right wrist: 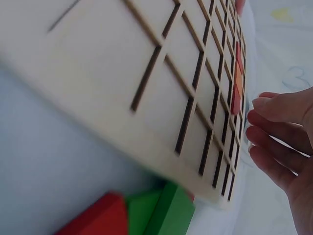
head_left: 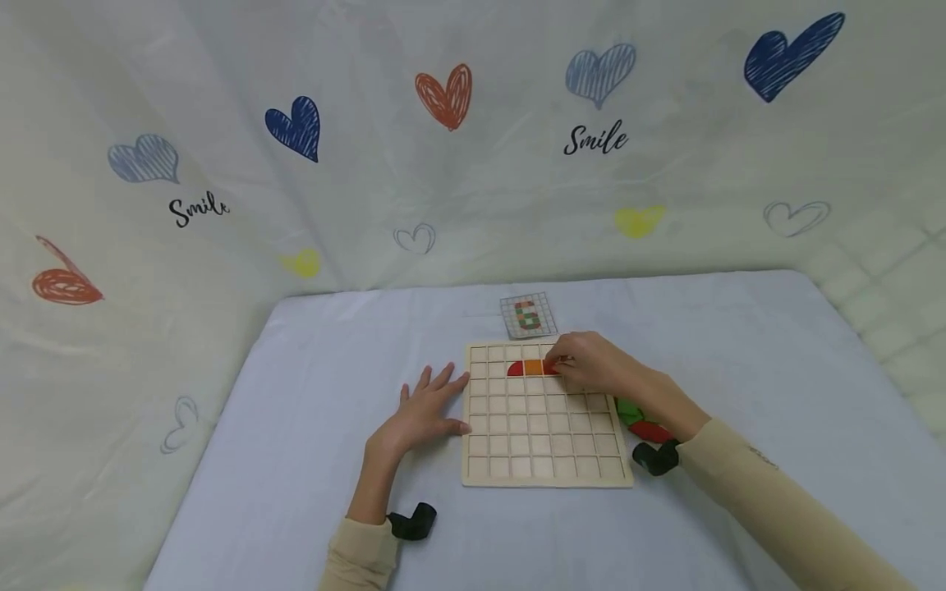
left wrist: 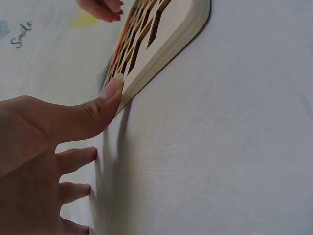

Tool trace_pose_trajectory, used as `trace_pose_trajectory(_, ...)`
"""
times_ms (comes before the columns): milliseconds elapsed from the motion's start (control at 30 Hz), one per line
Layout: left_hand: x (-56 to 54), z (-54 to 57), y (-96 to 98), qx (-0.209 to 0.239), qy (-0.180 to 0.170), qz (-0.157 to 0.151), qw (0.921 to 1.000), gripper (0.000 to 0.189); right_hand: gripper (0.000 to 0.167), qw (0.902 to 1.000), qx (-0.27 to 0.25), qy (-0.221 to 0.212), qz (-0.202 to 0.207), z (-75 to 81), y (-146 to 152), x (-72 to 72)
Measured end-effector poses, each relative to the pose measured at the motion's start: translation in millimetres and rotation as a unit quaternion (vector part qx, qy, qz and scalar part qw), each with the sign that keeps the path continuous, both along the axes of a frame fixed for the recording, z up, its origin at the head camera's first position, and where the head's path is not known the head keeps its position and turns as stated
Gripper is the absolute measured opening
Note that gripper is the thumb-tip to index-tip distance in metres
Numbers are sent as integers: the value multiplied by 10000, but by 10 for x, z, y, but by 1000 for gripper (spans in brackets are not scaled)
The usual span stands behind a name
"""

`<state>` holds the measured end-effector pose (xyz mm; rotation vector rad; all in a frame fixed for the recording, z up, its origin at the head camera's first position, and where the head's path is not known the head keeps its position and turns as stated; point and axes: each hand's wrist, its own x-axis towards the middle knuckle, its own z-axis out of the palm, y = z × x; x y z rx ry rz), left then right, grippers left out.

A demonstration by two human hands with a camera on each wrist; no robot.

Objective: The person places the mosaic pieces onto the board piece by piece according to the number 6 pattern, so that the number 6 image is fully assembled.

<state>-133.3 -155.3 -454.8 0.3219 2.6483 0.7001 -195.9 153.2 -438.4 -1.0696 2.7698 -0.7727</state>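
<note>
A wooden grid board (head_left: 547, 472) lies on the table with several square cells. In one upper row sit a red tile with a rounded corner (head_left: 516, 369), an orange square tile (head_left: 533, 368) and a second red tile (head_left: 549, 368), side by side. My right hand (head_left: 591, 361) is over that row, fingertips right at the second red tile; in the right wrist view its thumb and fingers (right wrist: 281, 132) are bent loosely with nothing between them. My left hand (head_left: 421, 414) spreads its fingers at the board's left edge, its thumb (left wrist: 105, 100) touching the rim.
Behind the board lies a pattern card (head_left: 528, 315) with a coloured figure on a grid. Loose green (right wrist: 168, 210) and red blocks (right wrist: 100, 218) lie by the board's right edge, partly under the right forearm. A white cloth covers the table (head_left: 340, 353).
</note>
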Motion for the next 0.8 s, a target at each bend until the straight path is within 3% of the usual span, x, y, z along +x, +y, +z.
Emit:
trace_pose_trajectory(267, 4, -14, 0, -24, 26, -7, 10000, 84, 14, 9989, 126, -165, -428, 10, 278, 126)
trace_pose_trajectory(800, 24, 3, 1, 12, 42, 6, 10000, 85, 17, 9973, 260, -185, -654, 21, 728, 335)
